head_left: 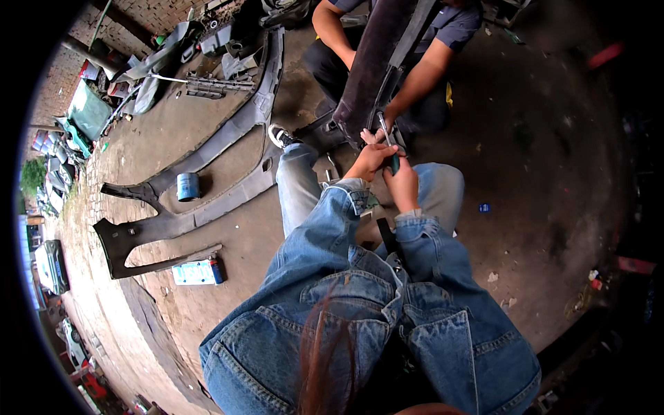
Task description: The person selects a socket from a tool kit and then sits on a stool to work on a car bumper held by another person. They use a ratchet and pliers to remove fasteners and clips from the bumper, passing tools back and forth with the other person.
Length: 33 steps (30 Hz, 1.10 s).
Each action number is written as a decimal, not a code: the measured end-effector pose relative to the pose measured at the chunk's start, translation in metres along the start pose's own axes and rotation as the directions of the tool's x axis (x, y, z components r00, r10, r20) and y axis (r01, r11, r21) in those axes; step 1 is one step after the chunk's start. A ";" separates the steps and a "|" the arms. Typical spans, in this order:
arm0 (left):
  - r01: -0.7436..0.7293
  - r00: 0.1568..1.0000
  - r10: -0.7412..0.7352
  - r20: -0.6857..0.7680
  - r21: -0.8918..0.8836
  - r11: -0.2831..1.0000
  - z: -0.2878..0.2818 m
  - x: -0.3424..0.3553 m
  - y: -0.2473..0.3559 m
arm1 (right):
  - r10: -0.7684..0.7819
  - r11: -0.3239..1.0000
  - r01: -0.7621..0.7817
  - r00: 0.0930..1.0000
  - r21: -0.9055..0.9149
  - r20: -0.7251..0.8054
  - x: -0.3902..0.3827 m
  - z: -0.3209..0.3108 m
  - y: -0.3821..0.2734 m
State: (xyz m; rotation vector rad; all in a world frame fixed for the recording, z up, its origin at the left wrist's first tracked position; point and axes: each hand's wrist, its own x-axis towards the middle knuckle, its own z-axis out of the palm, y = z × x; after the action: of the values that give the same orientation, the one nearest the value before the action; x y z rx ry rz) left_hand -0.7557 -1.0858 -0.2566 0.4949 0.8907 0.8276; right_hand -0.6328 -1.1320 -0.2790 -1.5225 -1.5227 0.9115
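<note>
A hand tool with a dark green handle (395, 164) and a shiny metal shaft points up and away from me. My right hand (402, 185) is wrapped round its handle. My left hand (371, 161) is closed at the upper end of the handle, beside the shaft. The shaft's tip lies against the lower end of a long dark car body panel (370, 83), which stands tilted in front of me. Behind the panel a co-worker crouches, one hand (374, 135) low at the panel's end, just beyond my hands. The other hand is hidden behind the panel.
A large grey car trim frame (228, 138) lies on the floor at left, with a blue can (187, 186) inside its outline. Nearer lie a blue-and-white container (197, 272) and a thin trim strip (173, 260). A small blue cap (484, 207) is at right. Scrap parts line the far left wall.
</note>
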 end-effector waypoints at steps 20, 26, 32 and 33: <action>0.003 1.000 -0.007 -0.026 -0.154 0.988 0.005 -0.001 -0.036 | 0.111 0.826 0.042 0.966 -0.562 0.234 -0.019 -0.034 -0.037; -0.129 0.968 0.079 -0.236 -0.203 0.971 0.031 -0.006 -0.053 | -0.424 0.848 0.372 0.903 -0.377 -0.064 -0.042 -0.033 -0.019; -0.132 0.971 0.074 -0.228 -0.252 0.959 0.037 0.002 -0.057 | 0.610 -0.257 -0.525 0.563 0.812 0.557 -0.084 -0.022 0.018; -0.123 0.975 0.070 -0.209 -0.256 0.959 0.035 0.000 -0.053 | 0.538 -0.345 -0.486 0.599 0.803 0.593 -0.075 -0.028 0.015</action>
State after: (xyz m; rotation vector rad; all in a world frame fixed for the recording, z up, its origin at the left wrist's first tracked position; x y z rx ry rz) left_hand -0.7039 -1.1197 -0.2734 0.2218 0.9242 1.0844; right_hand -0.6029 -1.2081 -0.2828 -0.8494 0.4357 1.8989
